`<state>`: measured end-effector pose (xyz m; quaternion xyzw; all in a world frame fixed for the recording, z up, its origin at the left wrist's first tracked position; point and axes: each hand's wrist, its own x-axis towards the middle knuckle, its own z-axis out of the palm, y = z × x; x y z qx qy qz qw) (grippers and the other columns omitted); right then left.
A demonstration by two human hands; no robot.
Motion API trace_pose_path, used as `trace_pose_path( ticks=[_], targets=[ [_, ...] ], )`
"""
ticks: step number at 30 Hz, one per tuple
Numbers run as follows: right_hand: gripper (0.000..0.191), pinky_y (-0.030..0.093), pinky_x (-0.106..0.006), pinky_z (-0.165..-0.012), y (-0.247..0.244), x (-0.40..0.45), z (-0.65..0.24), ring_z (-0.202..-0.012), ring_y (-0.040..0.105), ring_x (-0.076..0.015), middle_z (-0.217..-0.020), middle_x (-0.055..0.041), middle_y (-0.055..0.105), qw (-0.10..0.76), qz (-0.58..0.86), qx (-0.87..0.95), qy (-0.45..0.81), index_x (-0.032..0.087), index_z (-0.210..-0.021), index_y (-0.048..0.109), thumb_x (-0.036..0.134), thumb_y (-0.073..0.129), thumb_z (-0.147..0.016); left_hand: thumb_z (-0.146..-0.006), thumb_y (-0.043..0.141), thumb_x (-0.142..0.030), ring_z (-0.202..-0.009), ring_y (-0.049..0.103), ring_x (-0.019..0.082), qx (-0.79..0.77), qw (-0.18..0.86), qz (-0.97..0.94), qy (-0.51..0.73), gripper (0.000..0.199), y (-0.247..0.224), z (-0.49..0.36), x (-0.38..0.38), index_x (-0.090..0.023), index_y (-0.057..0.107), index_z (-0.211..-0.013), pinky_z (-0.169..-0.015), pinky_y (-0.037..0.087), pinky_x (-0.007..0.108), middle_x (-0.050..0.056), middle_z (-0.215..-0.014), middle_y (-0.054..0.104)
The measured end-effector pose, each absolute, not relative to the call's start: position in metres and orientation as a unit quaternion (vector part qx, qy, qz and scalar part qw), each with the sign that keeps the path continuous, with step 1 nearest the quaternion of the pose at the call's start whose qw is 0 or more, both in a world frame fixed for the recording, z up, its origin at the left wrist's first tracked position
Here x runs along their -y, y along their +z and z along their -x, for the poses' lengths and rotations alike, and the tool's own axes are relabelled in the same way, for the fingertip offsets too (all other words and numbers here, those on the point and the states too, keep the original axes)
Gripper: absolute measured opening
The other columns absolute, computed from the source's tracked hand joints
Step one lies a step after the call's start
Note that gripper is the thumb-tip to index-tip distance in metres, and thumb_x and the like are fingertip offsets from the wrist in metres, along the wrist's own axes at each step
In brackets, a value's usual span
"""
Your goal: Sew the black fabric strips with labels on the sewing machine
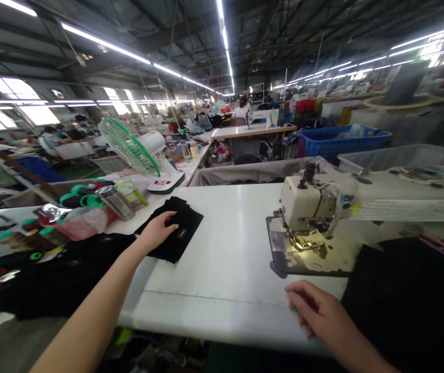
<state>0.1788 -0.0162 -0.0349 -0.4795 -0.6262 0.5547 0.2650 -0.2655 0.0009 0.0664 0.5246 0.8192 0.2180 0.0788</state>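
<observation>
My left hand (158, 230) reaches out to a small stack of black fabric pieces (185, 217) on the left part of the white sewing table (222, 248). Its thumb and fingers are apart and rest on the top piece, beside a small label. My right hand (317, 308) hovers by the table's front edge, loosely bent, with nothing visible in it. Just beyond it stands a sewing machine (311, 202), its lit needle area over a worn metal plate. Black cloth (408, 290) lies to the right of my right hand.
At the left are thread spools (78, 194), a metal tumbler (115, 202) and more black cloth (62, 269). A green-rimmed fan (132, 145) stands behind the stack. A blue bin (342, 140) and a grey cloth-lined trough (241, 171) are beyond the table.
</observation>
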Motion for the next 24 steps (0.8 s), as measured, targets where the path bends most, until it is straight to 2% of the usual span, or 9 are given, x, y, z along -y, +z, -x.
trace_pose_path(
  ticks=[5,9,13,16,18,20,24],
  targets=[
    [0.042,0.046,-0.021,-0.04,-0.039,0.018,-0.18,-0.049,0.055,-0.0117,-0.07,-0.0007,0.064,0.273,0.491,0.624,0.543,0.02,-0.093,0.07,0.058,0.058,-0.08,-0.078,0.063,-0.028,-0.104,0.068,0.029,-0.83,0.059,-0.522,0.186,0.054,0.067,0.262,0.001,-0.017,0.061,-0.131,-0.097,0.051,0.042,0.012,-0.117,0.071],
    [0.044,0.047,-0.021,-0.041,-0.034,0.019,-0.182,-0.05,0.056,-0.0122,-0.07,-0.0013,0.065,0.265,0.498,0.623,0.541,0.021,-0.092,0.071,0.06,0.06,-0.078,-0.08,0.061,-0.027,-0.099,0.069,0.026,-0.83,0.053,-0.527,0.174,0.052,0.069,0.264,0.0,-0.014,0.061,-0.13,-0.093,0.053,0.038,0.011,-0.11,0.072],
    [0.044,0.047,-0.021,-0.041,-0.026,0.021,-0.18,-0.05,0.056,-0.0125,-0.069,-0.0009,0.064,0.265,0.498,0.627,0.537,0.021,-0.09,0.071,0.061,0.06,-0.077,-0.084,0.057,-0.029,-0.091,0.07,0.021,-0.821,0.04,-0.544,0.166,0.051,0.073,0.263,0.001,-0.015,0.058,-0.134,-0.087,0.055,0.033,0.006,-0.099,0.073],
    [0.042,0.045,-0.02,-0.041,-0.023,0.025,-0.177,-0.049,0.055,-0.0119,-0.067,-0.0004,0.063,0.29,0.51,0.62,0.521,0.021,-0.088,0.07,0.059,0.058,-0.079,-0.084,0.059,-0.028,-0.091,0.07,0.024,-0.823,0.008,-0.548,0.146,0.053,0.072,0.26,0.002,-0.013,0.057,-0.134,-0.087,0.056,0.036,0.008,-0.1,0.072],
    [0.041,0.045,-0.02,-0.041,-0.023,0.025,-0.176,-0.05,0.056,-0.0124,-0.067,-0.0007,0.063,0.293,0.51,0.619,0.521,0.021,-0.087,0.07,0.059,0.059,-0.079,-0.083,0.059,-0.026,-0.102,0.068,0.03,-0.823,-0.028,-0.552,0.13,0.054,0.069,0.255,0.004,-0.01,0.056,-0.135,-0.093,0.054,0.044,0.015,-0.111,0.07],
    [0.042,0.045,-0.02,-0.041,-0.025,0.024,-0.177,-0.052,0.057,-0.0127,-0.069,-0.0012,0.064,0.287,0.51,0.622,0.521,0.021,-0.088,0.07,0.061,0.059,-0.079,-0.086,0.054,-0.023,-0.121,0.059,0.035,-0.816,-0.064,-0.562,0.121,0.052,0.065,0.249,0.008,-0.009,0.056,-0.136,-0.104,0.047,0.05,0.02,-0.129,0.063],
    [0.045,0.047,-0.021,-0.041,-0.028,0.02,-0.181,-0.053,0.058,-0.0135,-0.072,-0.0018,0.066,0.255,0.505,0.631,0.531,0.021,-0.091,0.07,0.063,0.06,-0.076,-0.095,0.041,-0.023,-0.145,0.037,0.029,-0.736,-0.12,-0.662,0.071,0.044,0.05,0.234,0.015,-0.017,0.061,-0.134,-0.12,0.029,0.046,0.011,-0.151,0.049]
  ],
)
